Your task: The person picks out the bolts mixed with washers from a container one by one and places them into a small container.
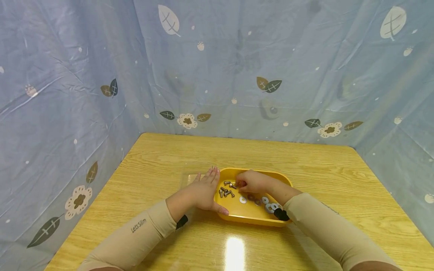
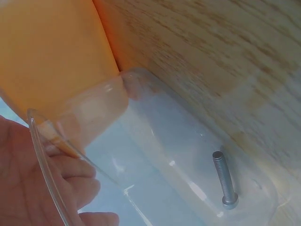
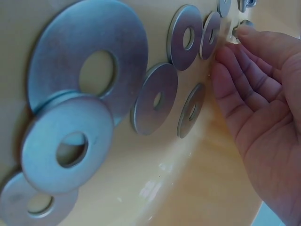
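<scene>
Small silver metal screws [image 1: 227, 194] lie left in the yellow plastic tray [image 1: 244, 217]; left hand [image 1: 205, 190] straight-fingered, right hand [image 1: 255, 181] curled, whether clamped on one I cannot tell. A loose pinch could drop it.

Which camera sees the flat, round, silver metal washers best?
The right wrist view, because the washers appear large and close. The head view shows them small, inside the yellow, rounded plastic tray; the left wrist view shows none.
</scene>
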The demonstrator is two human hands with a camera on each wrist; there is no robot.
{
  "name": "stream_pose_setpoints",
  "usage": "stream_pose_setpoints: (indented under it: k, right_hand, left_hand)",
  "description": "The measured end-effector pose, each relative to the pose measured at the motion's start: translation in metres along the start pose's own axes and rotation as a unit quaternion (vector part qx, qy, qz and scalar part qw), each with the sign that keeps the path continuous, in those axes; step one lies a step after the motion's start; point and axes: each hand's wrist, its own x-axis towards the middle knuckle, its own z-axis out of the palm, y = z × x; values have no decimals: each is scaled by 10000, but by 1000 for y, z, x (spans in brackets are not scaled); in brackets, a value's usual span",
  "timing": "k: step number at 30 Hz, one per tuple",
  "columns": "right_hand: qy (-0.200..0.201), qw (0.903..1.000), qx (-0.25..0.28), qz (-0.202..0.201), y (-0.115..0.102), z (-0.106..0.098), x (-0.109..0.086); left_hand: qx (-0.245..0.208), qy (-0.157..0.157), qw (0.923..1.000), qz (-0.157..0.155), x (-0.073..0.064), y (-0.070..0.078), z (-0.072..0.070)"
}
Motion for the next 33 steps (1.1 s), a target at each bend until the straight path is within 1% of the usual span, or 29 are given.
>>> stream_pose_setpoints:
  k: [6,13,20,25,27,30,33]
  right_hand:
    - [-85,9999,111,-6,1,2,1]
    - [-185,9991,367,68,4,7,4]
    - [-89,9998,141,-73,7,9,6]
    - [-27,9998,143,-119,4,10,6]
    - [17,9999,59,-147,2,10,6]
    - [25,9998,-198,2,0,10,6]
    - [-60,9988,-404,278,-2,10,6]
  left_hand:
    - [-8,-29,10000,-31,-2,0,-1]
    - [-39,-56,10000,-30,-2,0,-2]
    - [-30,-41,10000,-28,-1,-1,-1]
    - [-17,-57,10000,-31,-1,-1,0]
    - [-34,-51,10000,-25,-1,-1,0]
    - [-58,-21,10000,1,-2,0,0]
    - [-57,21,10000,19,-1,0,1]
